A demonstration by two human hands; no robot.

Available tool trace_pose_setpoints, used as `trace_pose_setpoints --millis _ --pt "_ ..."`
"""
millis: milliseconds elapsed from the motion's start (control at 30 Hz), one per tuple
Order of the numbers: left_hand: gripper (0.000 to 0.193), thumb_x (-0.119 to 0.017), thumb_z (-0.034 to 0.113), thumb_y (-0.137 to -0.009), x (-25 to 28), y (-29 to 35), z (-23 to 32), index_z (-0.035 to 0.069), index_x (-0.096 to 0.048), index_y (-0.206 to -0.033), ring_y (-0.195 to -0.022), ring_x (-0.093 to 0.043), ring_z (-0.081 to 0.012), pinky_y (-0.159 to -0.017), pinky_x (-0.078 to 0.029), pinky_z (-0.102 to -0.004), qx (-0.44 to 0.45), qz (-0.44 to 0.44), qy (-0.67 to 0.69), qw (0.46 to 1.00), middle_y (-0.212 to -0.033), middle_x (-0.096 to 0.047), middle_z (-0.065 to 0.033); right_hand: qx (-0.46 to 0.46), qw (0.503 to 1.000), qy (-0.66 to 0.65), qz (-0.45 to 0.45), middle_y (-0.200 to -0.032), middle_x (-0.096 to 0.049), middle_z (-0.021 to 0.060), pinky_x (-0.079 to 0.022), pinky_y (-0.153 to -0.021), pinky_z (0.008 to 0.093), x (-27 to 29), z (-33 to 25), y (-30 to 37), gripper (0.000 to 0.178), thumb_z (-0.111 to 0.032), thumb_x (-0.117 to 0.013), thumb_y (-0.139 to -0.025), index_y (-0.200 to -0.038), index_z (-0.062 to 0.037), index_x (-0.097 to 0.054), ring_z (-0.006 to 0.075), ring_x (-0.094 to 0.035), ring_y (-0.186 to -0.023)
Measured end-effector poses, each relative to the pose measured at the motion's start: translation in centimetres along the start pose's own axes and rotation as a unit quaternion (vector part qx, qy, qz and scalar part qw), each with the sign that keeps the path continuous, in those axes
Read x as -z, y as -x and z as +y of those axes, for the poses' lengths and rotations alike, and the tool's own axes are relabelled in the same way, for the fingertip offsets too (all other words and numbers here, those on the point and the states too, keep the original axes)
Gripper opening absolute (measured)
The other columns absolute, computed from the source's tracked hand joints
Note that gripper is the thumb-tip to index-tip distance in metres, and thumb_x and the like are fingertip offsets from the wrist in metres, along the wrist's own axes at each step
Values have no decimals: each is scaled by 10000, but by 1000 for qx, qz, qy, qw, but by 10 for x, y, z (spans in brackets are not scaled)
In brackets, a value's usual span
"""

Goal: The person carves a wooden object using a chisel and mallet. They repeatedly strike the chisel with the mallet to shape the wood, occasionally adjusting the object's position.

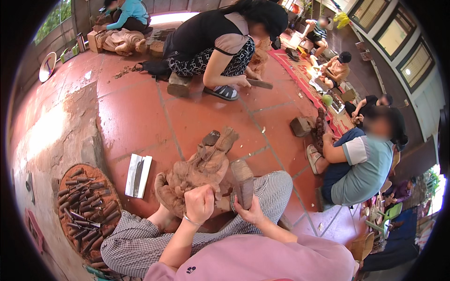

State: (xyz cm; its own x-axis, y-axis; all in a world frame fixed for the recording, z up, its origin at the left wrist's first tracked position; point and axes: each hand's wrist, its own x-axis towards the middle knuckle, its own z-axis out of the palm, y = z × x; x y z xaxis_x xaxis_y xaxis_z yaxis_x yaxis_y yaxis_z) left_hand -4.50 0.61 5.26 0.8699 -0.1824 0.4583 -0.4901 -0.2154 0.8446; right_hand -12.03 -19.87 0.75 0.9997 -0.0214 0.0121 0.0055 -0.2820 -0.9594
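My left hand (199, 202) is clenched around a chisel against the wooden carving (199, 168) resting on my legs; my right hand (250, 211) grips the wooden mallet (243, 182), raised; the figure looks roughly shaped, with finer detail left, I judge.

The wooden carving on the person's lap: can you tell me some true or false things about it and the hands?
1. The left hand is closed in a fist against the wooden carving. True.
2. The right hand holds a wooden mallet. True.
3. The round tray of chisels lies to the person's right. False: it lies to the left, on the floor.
4. The carving is painted bright blue. False: it is bare brown wood.
5. The floor has red tiles. True.
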Motion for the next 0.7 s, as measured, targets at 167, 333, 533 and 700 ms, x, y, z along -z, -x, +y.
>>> trace_pose_setpoints --millis 167,333,533,700 --pt "327 -453 162 -947 -3 4 -7 44 -512 -647 -548 -564 -345 -513 -437 -409 4 -5 -5 1000 -588 -519 -144 -36 999 -6 -9 -822 -576 50 -475 -696 287 0 -4 -2 275 -73 -691 -836 -1049 -17 -527 118 -551 -746" --pt "318 -464 162 -941 -1 3 -6 45 -509 -649 -554 -565 -350 -513 -435 -414 -2 4 -15 1000 -589 -518 -147 12 997 -72 29 -810 -577 14 -470 -670 271 -9 -20 -20 219 -52 -703 -838 -990 -26 -548 92 -545 -749" --pt "328 -471 176 -945 0 1 -13 45 -510 -648 -555 -566 -353 -510 -433 -419 4 9 -22 1000 -586 -519 -149 -6 996 -87 35 -829 -601 19 -491 -688 270 -1 -25 -31 188 1 -715 -811 -930 -10 -569 97 -570 -756" --pt "328 -473 181 -945 -1 -2 -10 47 -512 -648 -552 -562 -351 -506 -431 -416 11 16 -20 1000 -584 -514 -145 43 997 -56 30 -861 -618 28 -496 -716 268 -5 -23 -29 181 7 -700 -813 -939 -10 -572 104 -584 -771"
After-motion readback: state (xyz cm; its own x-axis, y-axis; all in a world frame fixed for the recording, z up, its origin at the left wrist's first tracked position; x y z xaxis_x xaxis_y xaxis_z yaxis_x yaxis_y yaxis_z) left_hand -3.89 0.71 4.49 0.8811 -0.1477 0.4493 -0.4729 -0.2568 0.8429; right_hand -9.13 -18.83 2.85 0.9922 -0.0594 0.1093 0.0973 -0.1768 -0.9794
